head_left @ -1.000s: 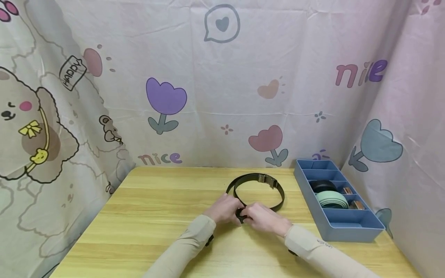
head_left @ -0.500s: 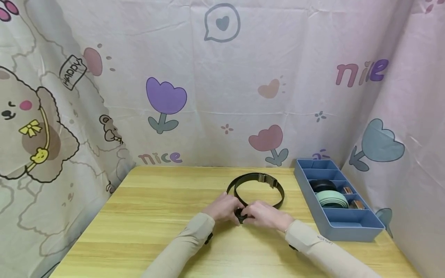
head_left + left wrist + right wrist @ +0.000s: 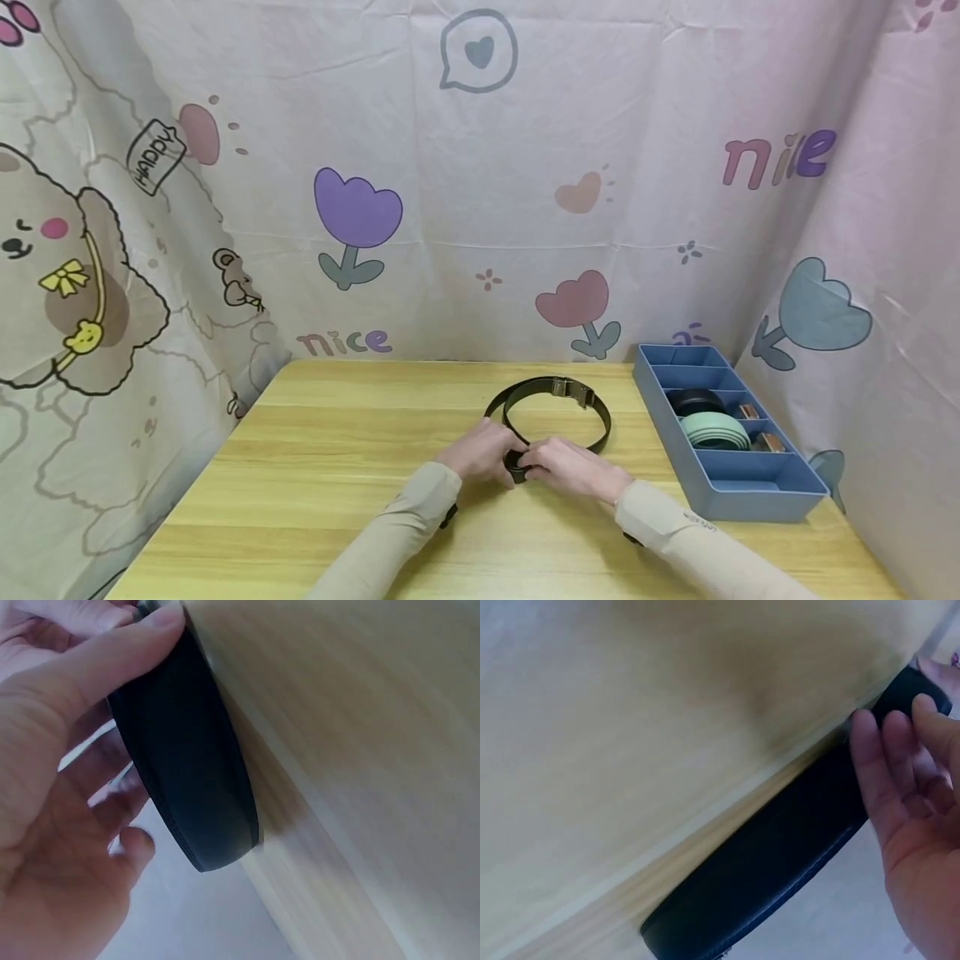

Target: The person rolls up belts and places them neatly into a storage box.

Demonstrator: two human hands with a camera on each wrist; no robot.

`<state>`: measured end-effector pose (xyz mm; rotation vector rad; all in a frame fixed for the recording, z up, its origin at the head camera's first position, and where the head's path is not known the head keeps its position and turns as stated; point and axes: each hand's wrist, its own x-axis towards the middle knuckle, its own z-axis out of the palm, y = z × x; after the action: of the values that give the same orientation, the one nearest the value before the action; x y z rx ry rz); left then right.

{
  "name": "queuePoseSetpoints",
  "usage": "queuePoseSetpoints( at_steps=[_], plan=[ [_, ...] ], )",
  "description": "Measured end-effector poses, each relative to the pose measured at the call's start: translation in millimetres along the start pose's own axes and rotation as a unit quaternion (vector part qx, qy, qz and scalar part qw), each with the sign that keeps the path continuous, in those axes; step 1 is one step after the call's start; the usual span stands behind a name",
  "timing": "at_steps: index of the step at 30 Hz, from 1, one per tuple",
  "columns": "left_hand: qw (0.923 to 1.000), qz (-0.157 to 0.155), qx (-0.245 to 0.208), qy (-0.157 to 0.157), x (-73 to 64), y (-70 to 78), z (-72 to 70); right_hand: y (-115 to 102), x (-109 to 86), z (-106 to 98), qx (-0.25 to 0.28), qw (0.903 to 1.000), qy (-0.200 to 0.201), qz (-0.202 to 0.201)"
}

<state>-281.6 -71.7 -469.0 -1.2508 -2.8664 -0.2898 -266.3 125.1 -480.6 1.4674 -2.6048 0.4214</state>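
Observation:
A black belt (image 3: 517, 472) stands on its edge on the wooden table, its near end curled into a small tight coil. The rest of it sweeps back in a wide loop, with the metal buckle (image 3: 573, 390) at the far side. From the left, my left hand (image 3: 480, 452) grips the coil, and its thumb lies along the belt band (image 3: 180, 757) in the left wrist view. My right hand (image 3: 573, 468) pinches the coil from the other side. In the right wrist view its fingertips (image 3: 864, 727) touch the band. The inside of the coil is mostly hidden by the fingers.
A blue divided box (image 3: 765, 505) stands at the table's right edge. In its compartments lie a rolled black belt (image 3: 696, 402) and a rolled pale green belt (image 3: 715, 431), with copper-coloured buckles beside them. A printed curtain (image 3: 480, 167) hangs behind the wooden table (image 3: 337, 458).
Both hands stay at the coil with only slight finger shifts. The belt's wide loop has moved a few pixels to the left.

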Motion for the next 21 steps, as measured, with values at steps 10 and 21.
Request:
queuePoseSetpoints(
  at_steps=[10,21],
  plan=[
    [0.9998,-0.019,0.004,0.001,0.3,2.3,-3.4,-5.5,4.7,2.8,0.015,0.9998,0.002,0.014],
    [0.9989,-0.004,-0.041,-0.021,-3.3,-5.2,-6.6,-3.8,7.1,0.7,-0.006,0.9999,0.003,-0.011]
  ],
)
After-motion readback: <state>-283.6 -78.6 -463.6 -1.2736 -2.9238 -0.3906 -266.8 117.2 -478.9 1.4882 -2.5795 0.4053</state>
